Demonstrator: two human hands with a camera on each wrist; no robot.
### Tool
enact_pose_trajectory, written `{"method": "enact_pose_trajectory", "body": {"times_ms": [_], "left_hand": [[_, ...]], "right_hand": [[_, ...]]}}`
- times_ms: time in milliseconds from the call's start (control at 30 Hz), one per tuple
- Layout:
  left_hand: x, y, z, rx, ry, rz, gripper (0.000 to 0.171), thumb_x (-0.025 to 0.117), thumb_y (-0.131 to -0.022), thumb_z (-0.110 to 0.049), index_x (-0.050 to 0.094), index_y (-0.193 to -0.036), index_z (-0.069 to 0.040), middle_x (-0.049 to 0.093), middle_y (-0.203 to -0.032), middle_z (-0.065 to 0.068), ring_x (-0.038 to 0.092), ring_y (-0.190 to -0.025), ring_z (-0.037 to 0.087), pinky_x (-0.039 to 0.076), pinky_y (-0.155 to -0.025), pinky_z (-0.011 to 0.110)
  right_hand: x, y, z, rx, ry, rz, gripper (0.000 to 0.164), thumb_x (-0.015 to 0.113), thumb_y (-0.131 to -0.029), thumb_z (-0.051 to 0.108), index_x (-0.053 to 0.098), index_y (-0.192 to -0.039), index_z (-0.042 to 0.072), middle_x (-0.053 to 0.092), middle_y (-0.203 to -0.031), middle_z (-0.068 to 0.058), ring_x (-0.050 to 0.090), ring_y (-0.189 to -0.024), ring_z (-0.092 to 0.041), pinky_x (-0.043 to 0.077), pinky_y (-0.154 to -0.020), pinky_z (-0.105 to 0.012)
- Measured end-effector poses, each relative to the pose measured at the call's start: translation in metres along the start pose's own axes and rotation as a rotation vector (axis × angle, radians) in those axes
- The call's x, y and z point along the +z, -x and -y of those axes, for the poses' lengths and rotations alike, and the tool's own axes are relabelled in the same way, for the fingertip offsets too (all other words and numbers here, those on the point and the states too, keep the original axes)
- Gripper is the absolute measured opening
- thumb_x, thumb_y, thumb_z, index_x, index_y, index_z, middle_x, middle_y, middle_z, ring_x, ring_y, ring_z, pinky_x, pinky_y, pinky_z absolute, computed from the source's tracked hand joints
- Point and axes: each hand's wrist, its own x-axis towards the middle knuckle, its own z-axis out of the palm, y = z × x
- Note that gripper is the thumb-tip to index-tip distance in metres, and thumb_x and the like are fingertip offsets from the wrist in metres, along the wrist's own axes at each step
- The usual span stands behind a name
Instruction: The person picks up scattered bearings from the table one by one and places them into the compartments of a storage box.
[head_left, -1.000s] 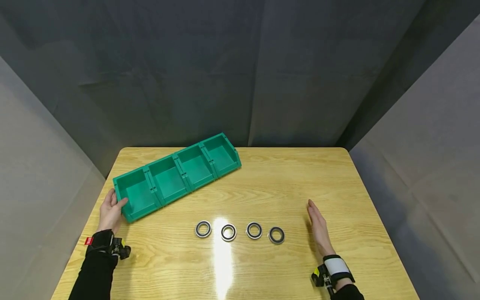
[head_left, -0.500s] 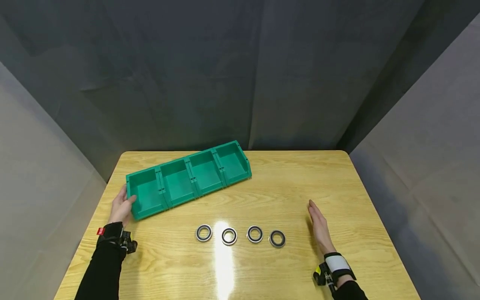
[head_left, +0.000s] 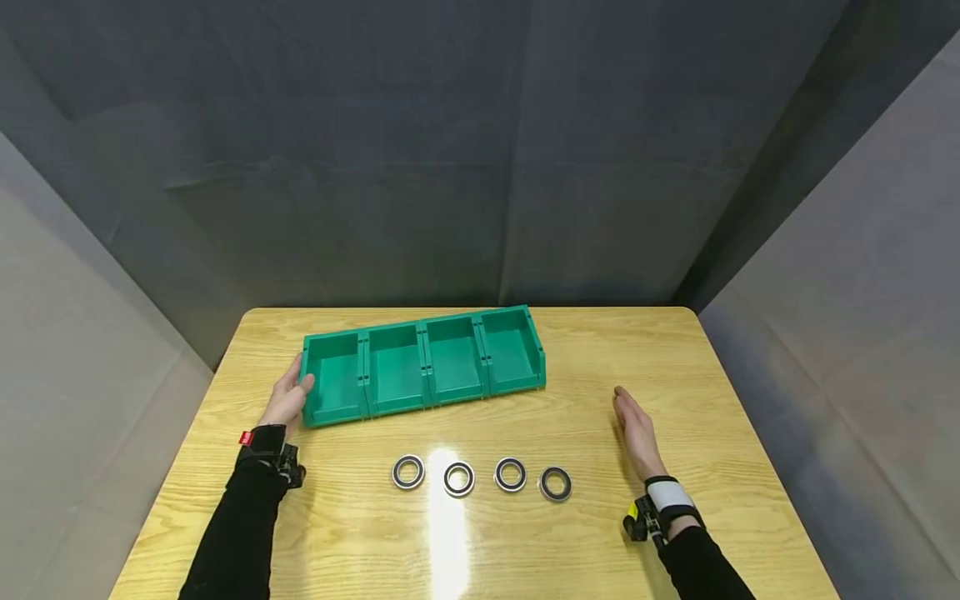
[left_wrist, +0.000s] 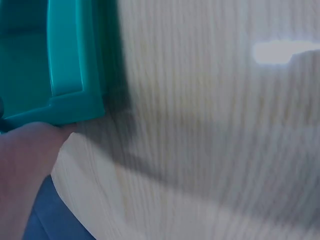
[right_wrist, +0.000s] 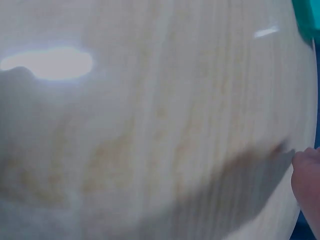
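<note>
A long green tray (head_left: 426, 363), split into several bare compartments, lies toward the back of the table, its right end slightly farther back than its left. My left hand (head_left: 287, 400) grips its left end wall, thumb over the rim and fingers outside. In the left wrist view, the tray's corner (left_wrist: 75, 107) sits right against that hand (left_wrist: 30, 155). Several ball bearings, metal rings with black seals, lie flat in a loose row in front; the leftmost bearing (head_left: 408, 487) and the rightmost bearing (head_left: 556, 498) mark its ends. My right hand (head_left: 639, 433) rests on edge at the right, fingers straight, holding nothing.
The pale wooden table (head_left: 600, 350) has a bright light reflection across its front middle. A dark curtain (head_left: 450, 167) hangs behind it, and grey panels (head_left: 840, 333) stand at both sides. Each wrist wears a strapped camera.
My left hand has slid the green tray to the right and turned it more nearly parallel to the table's back edge. The bearings stay put; my right hand has barely moved.
</note>
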Motion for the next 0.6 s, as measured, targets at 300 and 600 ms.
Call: {"method": "enact_pose_trajectory", "body": {"times_ms": [300,600], "left_hand": [[0.022,-0.009,-0.006,-0.022,0.009,0.012,0.064,0.027,-0.111,-0.014,-0.011,-0.161,-0.021,-0.020,-0.169,0.004,-0.019,-0.156,0.029,-0.007,-0.128,0.052],[0.046,-0.020,-0.010,0.038,0.015,0.061,0.063,0.027,-0.110,-0.010,-0.008,-0.162,-0.016,-0.018,-0.169,0.006,-0.018,-0.157,0.030,-0.007,-0.128,0.051]], "right_hand": [[0.019,-0.034,0.018,0.014,-0.074,0.029,0.059,0.027,-0.112,0.026,0.009,-0.160,-0.002,0.012,-0.169,-0.017,0.016,-0.157,-0.028,0.017,-0.129,-0.038],[0.030,-0.047,0.023,0.013,-0.087,0.045,0.059,0.029,-0.112,0.026,0.010,-0.161,-0.002,0.014,-0.168,-0.019,0.017,-0.157,-0.032,0.018,-0.128,-0.043]]}}
